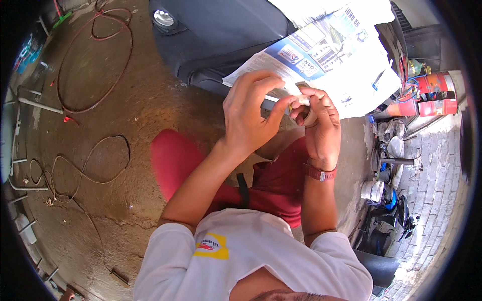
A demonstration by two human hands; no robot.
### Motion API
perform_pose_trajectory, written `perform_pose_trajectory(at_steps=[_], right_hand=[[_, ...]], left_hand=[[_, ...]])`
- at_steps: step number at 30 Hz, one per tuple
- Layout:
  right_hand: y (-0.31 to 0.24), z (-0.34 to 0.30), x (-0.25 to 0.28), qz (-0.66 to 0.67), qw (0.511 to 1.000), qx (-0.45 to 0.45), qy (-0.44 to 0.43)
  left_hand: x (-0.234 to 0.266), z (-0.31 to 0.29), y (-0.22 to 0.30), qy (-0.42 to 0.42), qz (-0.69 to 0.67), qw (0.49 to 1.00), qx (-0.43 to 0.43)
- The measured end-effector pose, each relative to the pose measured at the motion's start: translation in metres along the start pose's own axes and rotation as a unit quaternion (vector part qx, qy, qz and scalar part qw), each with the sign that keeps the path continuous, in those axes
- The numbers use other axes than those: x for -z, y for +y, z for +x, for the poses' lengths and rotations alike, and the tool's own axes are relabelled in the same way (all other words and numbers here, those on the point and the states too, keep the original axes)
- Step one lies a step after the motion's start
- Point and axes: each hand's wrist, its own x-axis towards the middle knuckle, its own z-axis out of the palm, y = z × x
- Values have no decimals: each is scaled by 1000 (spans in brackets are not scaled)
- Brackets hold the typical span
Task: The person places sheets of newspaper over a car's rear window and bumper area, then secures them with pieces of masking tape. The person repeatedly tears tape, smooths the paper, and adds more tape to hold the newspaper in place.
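Observation:
My right hand point(324, 128), with a red band at the wrist, is closed around a roll of masking tape point(310, 119). From the roll, a pale strip of tape point(290, 90) reaches toward my left hand point(246, 108). My left fingers are curled and the thumb tip meets the strip close to the right fingertips. Just beyond both hands, printed paper sheets point(321, 52) cover part of a dark car bumper point(221, 37). The exact grip of the left fingertips is partly hidden.
A round lamp point(163, 18) sits in the bumper. Hoses point(131, 45) and a thin cable point(83, 183) lie looped on the wet floor at left. Red containers point(436, 85), a white bucket point(372, 191) and assorted clutter line the right side.

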Motion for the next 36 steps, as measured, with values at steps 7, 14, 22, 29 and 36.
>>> perform_pose_trajectory(at_steps=[7, 14, 22, 29, 36], right_hand=[[-10, 41, -13, -88, 988, 122, -20], [-9, 60, -34, -160, 979, 127, -7], [6, 73, -26, -406, 849, 335, 46], [19, 72, -13, -281, 797, 474, 248], [26, 72, -5, -255, 843, 417, 223]], left_hand=[[-6, -1, -16, 21, 23, 999, -32], [-2, -10, -22, -8, 64, 997, -47], [-11, -10, -30, 18, 38, 999, -30], [-42, 4, -57, 9, 65, 998, 13], [-73, 23, -66, -33, 128, 990, 49]])
